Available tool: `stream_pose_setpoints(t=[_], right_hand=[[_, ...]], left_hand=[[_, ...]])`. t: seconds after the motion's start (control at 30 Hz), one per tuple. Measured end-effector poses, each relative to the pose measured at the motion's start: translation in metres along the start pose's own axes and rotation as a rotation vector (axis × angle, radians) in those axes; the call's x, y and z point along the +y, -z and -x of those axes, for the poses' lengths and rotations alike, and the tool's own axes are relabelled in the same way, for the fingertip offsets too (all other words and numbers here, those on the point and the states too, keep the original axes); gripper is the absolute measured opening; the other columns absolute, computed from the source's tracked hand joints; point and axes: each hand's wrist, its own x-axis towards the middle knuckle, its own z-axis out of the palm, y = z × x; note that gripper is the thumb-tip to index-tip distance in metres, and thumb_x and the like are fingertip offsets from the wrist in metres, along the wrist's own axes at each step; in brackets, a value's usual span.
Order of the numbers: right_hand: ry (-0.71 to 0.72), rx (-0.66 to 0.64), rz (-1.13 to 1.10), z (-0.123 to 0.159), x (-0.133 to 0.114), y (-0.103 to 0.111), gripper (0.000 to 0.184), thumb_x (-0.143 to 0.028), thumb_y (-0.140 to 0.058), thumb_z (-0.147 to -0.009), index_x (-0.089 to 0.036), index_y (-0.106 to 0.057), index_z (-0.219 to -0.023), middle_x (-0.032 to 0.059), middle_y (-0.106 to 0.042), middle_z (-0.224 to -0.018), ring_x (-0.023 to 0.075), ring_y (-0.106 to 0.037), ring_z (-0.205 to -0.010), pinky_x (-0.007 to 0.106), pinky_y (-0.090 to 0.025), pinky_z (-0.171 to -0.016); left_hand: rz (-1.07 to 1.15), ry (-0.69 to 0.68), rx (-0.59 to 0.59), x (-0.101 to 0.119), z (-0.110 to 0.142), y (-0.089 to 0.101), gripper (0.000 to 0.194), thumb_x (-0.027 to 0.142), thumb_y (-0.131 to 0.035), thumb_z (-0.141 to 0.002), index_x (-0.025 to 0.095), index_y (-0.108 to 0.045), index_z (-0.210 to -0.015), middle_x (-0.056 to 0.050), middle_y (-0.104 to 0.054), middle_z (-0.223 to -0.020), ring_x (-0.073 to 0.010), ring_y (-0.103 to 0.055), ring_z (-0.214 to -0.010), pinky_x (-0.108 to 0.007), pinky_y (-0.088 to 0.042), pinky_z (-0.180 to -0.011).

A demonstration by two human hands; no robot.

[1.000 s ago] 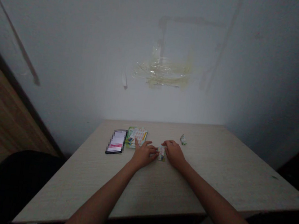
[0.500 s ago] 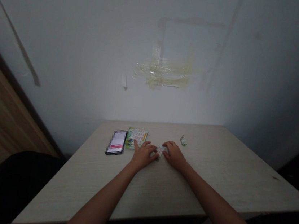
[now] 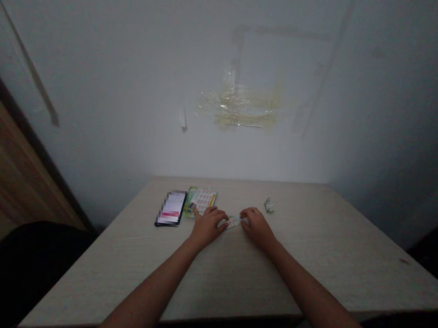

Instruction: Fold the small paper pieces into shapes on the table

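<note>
A small printed piece of paper (image 3: 232,222), whitish with green and reddish marks, lies low over the table between my two hands. My left hand (image 3: 207,227) grips its left end between thumb and fingers. At the other end, my right hand (image 3: 257,227) pinches the right edge with its fingertips. Behind my left hand, and partly covered by it, lies a green and white printed packet (image 3: 201,198). A small crumpled green and white scrap (image 3: 269,206) sits beyond my right hand, apart from it.
A phone (image 3: 171,208) with a lit, blurred screen lies left of the packet. The pale wooden table (image 3: 315,229) meets a wall (image 3: 154,71) bearing strips of old tape (image 3: 245,109). Something dark (image 3: 32,258) stands at the table's left side.
My hands have drawn slightly apart, the left one to the left and the right one a little to the right. More of the paper's width shows between them.
</note>
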Motion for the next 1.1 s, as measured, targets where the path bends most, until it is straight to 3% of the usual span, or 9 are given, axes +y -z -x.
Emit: stream_pose_setpoints(t=[0.43, 0.67, 1.1], right_hand=[[0.021, 0.02, -0.033, 0.0, 0.002, 0.0, 0.022, -0.013, -0.055, -0.083, -0.016, -0.061, -0.104, 0.0081, -0.063, -0.101, 0.0202, -0.054, -0.103, 0.035, -0.044, -0.095], [0.049, 0.013, -0.022, -0.001, 0.01, -0.003, 0.033, -0.029, -0.064, -0.085, -0.019, -0.063, -0.117, 0.0106, -0.06, -0.115, 0.0244, -0.047, -0.117, 0.043, -0.038, -0.103], [0.055, 0.047, -0.1, 0.0, 0.016, -0.006, 0.009, -0.026, -0.067, -0.083, -0.021, -0.07, -0.089, 0.0093, -0.06, -0.117, 0.0249, -0.046, -0.118, 0.045, -0.035, -0.104]], left_hand=[[0.073, 0.01, -0.007, 0.002, 0.0, 0.004, 0.023, 0.037, -0.058, -0.087, 0.037, -0.064, -0.109, 0.001, -0.064, -0.122, -0.0275, -0.043, -0.125, -0.078, 0.014, -0.1], [0.093, -0.017, 0.023, 0.005, 0.0, 0.008, 0.029, 0.032, -0.062, -0.084, 0.037, -0.063, -0.113, 0.0, -0.063, -0.127, -0.0271, -0.044, -0.126, -0.074, 0.013, -0.105], [0.113, -0.102, 0.122, 0.001, 0.0, 0.002, 0.038, 0.027, -0.065, -0.084, 0.039, -0.06, -0.119, 0.001, -0.063, -0.129, -0.0238, -0.048, -0.125, -0.068, 0.016, -0.109]])
